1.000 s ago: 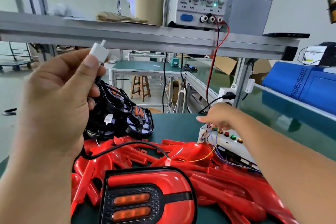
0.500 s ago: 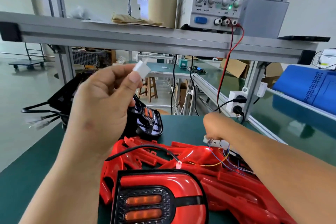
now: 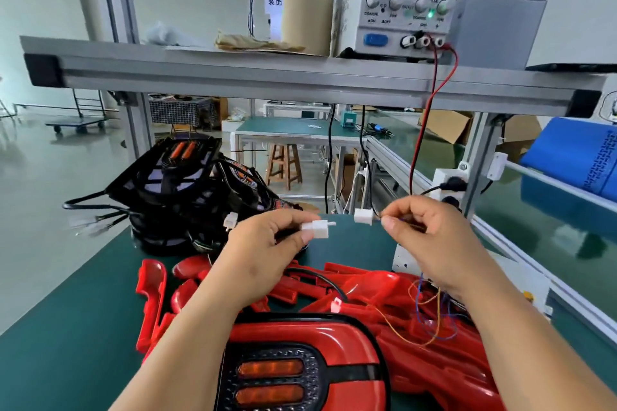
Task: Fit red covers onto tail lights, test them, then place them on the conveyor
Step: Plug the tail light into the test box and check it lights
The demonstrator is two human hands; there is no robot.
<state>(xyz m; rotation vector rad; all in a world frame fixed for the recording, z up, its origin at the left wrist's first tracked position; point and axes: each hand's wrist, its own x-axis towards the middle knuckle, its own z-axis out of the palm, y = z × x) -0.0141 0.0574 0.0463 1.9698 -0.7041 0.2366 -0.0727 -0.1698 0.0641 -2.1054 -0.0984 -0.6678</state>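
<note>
Two hands (image 3: 263,253) (image 3: 434,243), one red-covered tail light (image 3: 300,367), one power supply (image 3: 405,0).

We've got a bare strip of green bench (image 3: 347,248) open straight ahead, hemmed by stacked black tail lights (image 3: 187,197) on the left, red covers (image 3: 377,284) nearer us, and the shelf beam (image 3: 267,77) overhead.

Cut off by the near edge: lower part of the covered tail light (image 3: 300,367). Under the left hand (image 3: 267,253): part of the red covers (image 3: 153,304), near end of the left connector (image 3: 315,229). Behind the right hand (image 3: 430,243): most of the white test box (image 3: 405,260); lost inside the pinch, the lead (image 3: 378,215) of the right connector (image 3: 363,216). Blurred far left: plugs (image 3: 88,226). Clipped at top: power supply (image 3: 410,0), knob labels unreadable.
</note>
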